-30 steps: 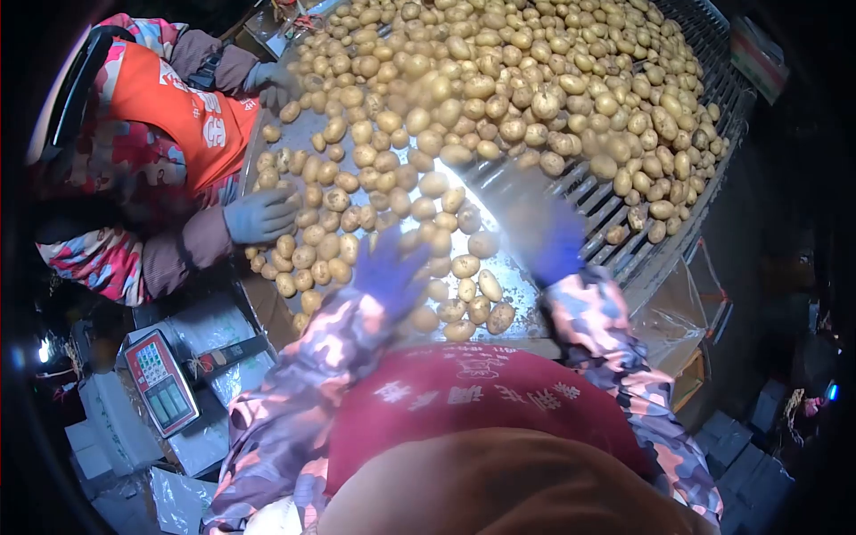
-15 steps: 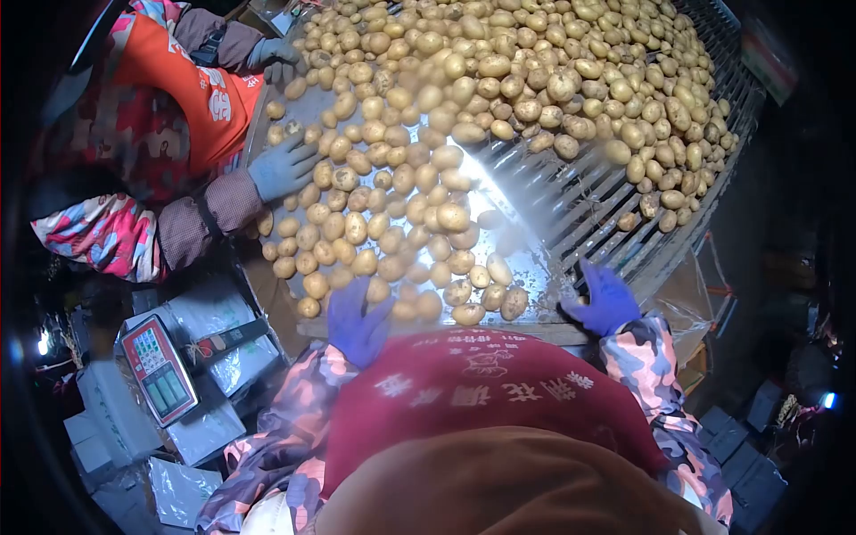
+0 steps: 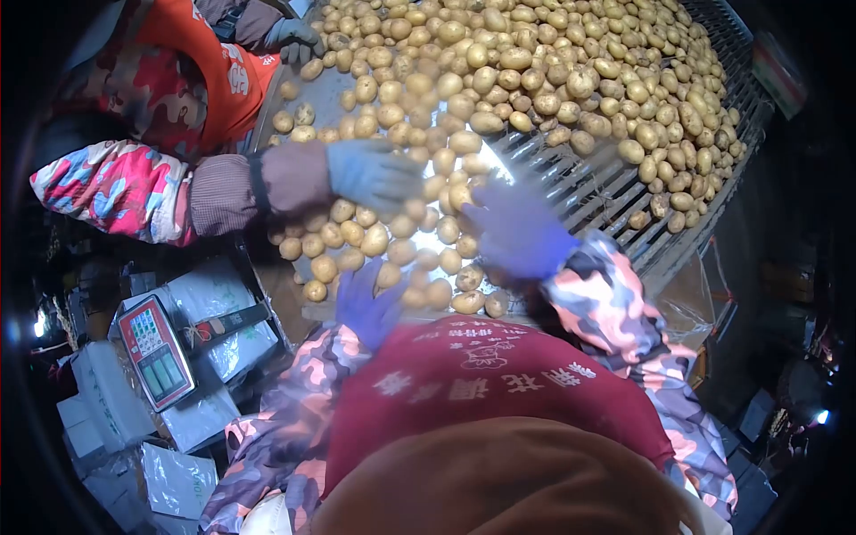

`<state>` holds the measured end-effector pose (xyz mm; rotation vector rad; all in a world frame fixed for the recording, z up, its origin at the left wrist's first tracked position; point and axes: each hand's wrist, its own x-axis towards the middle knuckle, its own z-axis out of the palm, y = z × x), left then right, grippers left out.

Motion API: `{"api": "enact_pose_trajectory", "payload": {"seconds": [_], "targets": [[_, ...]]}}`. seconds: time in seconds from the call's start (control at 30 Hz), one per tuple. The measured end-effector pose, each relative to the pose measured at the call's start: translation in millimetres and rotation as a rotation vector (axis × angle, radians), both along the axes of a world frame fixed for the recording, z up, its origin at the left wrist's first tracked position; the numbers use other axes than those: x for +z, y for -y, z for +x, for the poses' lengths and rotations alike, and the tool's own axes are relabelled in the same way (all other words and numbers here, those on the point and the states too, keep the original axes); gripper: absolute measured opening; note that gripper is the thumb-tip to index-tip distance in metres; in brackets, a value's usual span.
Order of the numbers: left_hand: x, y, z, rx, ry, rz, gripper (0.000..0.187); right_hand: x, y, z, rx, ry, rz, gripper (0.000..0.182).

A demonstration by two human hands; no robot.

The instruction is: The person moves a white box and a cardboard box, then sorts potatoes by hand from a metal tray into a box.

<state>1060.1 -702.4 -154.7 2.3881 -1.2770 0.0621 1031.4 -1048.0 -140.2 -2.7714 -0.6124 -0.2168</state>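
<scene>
Spread wide at the left grip (image 3: 366, 305), just beside potatoes (image 3: 374, 239) on the desk (image 3: 325, 93); too blurred at the right grip (image 3: 517, 230) to tell any hold. Across to heaped slats (image 3: 617, 194), left to a scale (image 3: 156, 350) amid boxes (image 3: 105, 392).

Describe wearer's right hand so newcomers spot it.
Start at the slatted rack under the big potato heap. At the rack's lower-left edge is the blurred, purple-gloved right hand. The purple-gloved left hand lies further left; the co-worker's gloves are grey-blue.

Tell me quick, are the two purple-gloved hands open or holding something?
Left hand: open, beside potatoes.
Right hand: too blurred to tell.
</scene>
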Motion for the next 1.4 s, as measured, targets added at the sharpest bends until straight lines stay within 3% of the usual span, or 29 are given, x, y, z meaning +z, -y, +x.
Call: {"api": "enact_pose_trajectory", "payload": {"seconds": [0.03,0.1,0.17,0.33,0.37,0.43,0.53,0.6,0.67,0.7,0.73,0.77,0.87,0.9,0.97,1.03,1.13,1.2,1.27,1.33,1.4], "targets": [[-2,-1,0,-0.008,-0.007,0.005,0.040,-3,-7,9,-0.083,-0.090,-0.065,0.058],[-3,-2,-1,-0.003,-0.011,0.016,0.040,-52,7,41,-0.086,-0.265,0.507,0.062],[-5,-1,0,0.005,-0.004,0.013,0.041,-68,22,67,-0.146,-0.269,0.662,0.062],[-7,-2,-2,0.031,-0.018,0.002,0.041,-23,61,91,-0.425,0.119,0.000,0.056],[-9,-2,-3,0.022,-0.026,-0.017,0.044,-9,68,84,-0.435,0.095,0.015,0.057],[-15,-5,0,0.002,-0.038,-0.057,0.049,-61,68,58,-0.510,0.073,-0.078,0.059],[-10,-4,-1,0.020,-0.063,-0.021,0.047,-60,30,14,-0.537,-0.295,0.270,0.058],[-14,-5,-5,0.035,-0.040,-0.003,0.047,-53,-3,-24,-0.409,-0.377,0.506,0.055],[-15,-6,-5,0.036,-0.044,0.032,0.047,-47,-16,-69,-0.099,-0.437,0.795,0.052],[-14,-8,-5,0.031,-0.057,0.057,0.048,-42,-13,-83,0.041,-0.451,0.800,0.051],[-14,-9,-5,0.027,-0.070,0.082,0.048,-24,-5,-88,0.122,-0.426,0.700,0.050],[-11,-7,-5,0.018,-0.044,0.076,0.046,19,5,-81,0.169,-0.311,0.397,0.050],[-5,-3,-2,0.004,0.012,0.067,0.043,57,20,-95,-0.433,-0.594,0.233,0.054],[-5,-3,-2,0.004,0.013,0.069,0.043,13,23,-120,-0.599,-0.383,0.193,0.054],[-9,-5,-3,0.008,-0.005,0.075,0.045,36,-2,-111,-0.597,-0.629,0.755,0.056],[-18,-10,-4,0.012,-0.042,0.086,0.051,44,-14,-92,-0.370,-0.519,0.781,0.056],[-13,-10,-3,-0.001,-0.068,0.074,0.051,49,-6,-47,-0.437,-0.449,0.744,0.045],[-15,-9,-5,0.017,-0.045,0.073,0.052,0,17,-3,-0.528,-0.052,0.268,0.050],[-19,-8,-7,0.041,-0.009,0.075,0.051,55,24,52,-0.551,-0.086,0.068,0.049],[-19,-6,-5,0.040,0.009,0.079,0.051,95,39,94,-0.493,-0.339,0.029,0.049],[-21,-7,-6,0.034,0.020,0.118,0.052,64,51,119,-0.529,-0.198,-0.049,0.056]]}}
